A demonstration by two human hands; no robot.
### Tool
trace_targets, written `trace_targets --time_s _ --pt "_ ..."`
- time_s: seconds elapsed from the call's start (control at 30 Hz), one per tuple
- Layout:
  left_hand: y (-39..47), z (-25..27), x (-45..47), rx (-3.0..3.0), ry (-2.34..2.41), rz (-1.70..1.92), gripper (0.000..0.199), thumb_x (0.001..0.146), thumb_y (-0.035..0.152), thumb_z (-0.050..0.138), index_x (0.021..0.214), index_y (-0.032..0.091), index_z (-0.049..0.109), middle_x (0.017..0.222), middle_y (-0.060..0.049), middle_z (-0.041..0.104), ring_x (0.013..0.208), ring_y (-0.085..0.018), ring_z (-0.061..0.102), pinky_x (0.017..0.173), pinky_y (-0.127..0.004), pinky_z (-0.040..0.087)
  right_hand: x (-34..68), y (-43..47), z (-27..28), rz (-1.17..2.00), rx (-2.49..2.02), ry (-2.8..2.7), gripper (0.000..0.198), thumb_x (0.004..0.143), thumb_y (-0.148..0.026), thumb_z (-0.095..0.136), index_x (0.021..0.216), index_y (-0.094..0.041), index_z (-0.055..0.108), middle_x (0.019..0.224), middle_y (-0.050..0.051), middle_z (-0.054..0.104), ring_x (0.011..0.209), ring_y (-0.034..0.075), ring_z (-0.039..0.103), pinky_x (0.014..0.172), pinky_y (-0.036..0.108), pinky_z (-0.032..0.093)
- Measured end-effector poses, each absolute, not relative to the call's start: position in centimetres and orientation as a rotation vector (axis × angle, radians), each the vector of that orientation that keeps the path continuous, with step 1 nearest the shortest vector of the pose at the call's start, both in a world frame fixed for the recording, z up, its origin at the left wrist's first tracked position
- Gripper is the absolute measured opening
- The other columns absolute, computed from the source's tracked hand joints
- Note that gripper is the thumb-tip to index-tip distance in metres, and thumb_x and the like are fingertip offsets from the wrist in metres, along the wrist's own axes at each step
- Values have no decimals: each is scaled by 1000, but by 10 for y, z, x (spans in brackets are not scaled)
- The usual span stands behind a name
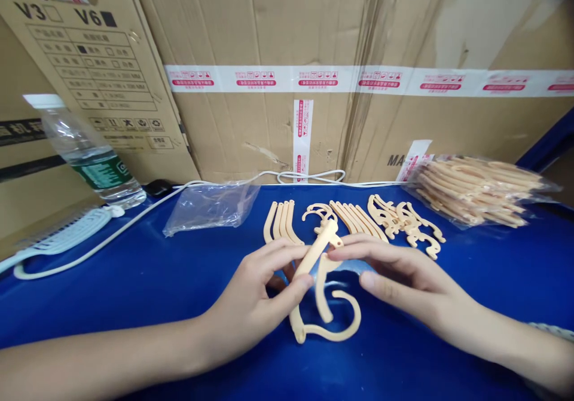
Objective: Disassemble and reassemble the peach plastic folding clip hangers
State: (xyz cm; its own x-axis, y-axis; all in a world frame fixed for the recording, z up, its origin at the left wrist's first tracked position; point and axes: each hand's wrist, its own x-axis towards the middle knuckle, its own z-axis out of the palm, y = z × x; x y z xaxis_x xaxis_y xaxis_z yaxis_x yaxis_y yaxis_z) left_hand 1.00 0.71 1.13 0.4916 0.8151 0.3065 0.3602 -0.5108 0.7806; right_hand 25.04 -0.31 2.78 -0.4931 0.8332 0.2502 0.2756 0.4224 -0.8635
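Observation:
My left hand (273, 287) is closed, thumb and fingers pinching a beige plastic folding hanger (314, 250) above the blue table. Its long arm slants up to the right, a curved hook (354, 323) curls out at the bottom, and a shorter curved arm (321, 293) hangs beside it. My right hand (403, 269) touches the hanger near its upper joint with outstretched fingertips, while the thumb stays apart from it. Fingers partly hide the joint. Just behind lie several loose hanger arms (282, 222), another group of straight arms (359, 219), and curved hooks (319, 213).
Further curved pieces (403, 222) lie to the right, before a clear bag of beige parts (479, 189). A clear plastic bag (213, 207), water bottle (89, 150), white hairbrush (67, 233) and white cable (121, 233) lie leftward. Cardboard boxes (251, 30) wall the back.

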Motion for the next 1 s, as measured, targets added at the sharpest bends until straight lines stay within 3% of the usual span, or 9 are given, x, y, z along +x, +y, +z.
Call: trace_targets --time_s 0.1,0.2,0.33,0.67,0.83,1.0 --pt "9 5 7 2323 961 1005 45 97 21 48 141 25 44 112 -5 60 78 -12 60 65 -22 53 249 0 23 1084 -930 -1816 12 94 -30 59 101 -25 68 106 4 67 101 19 66 92 33 54" --pt "10 -1 6 2581 986 940 51 97 15 42 146 23 33 121 -9 58 85 -15 62 73 -29 55 243 -2 16 1241 -835 -1651 8 93 -29 62 96 -24 57 94 1 64 87 15 67 80 30 58" --pt "9 0 7 2682 963 930 44 96 13 40 139 20 40 121 -10 57 103 -20 61 82 -33 55 236 -4 12 1322 -816 -1461 22 88 -28 69 88 -24 47 83 -3 60 80 11 64 76 25 57" --pt "5 6 9 2473 862 990 38 96 16 49 134 20 47 115 -7 56 102 -16 59 93 -27 52 237 -1 14 1665 -841 -1057 32 75 -22 82 88 -21 52 83 -4 57 82 11 65 80 30 61" --pt "6 3 6 2713 825 1120 48 95 11 51 142 18 40 115 -8 55 101 -15 59 85 -21 53 237 -4 17 1736 -819 -1053 27 74 -24 81 88 -19 59 84 -1 60 81 14 65 84 36 61" --pt "17 5 4 2813 964 1132 41 98 12 44 139 16 43 110 -8 58 94 -15 62 74 -23 56 244 0 18 1644 -910 -1160 20 80 -31 76 94 -20 69 86 3 65 80 15 65 78 31 59"
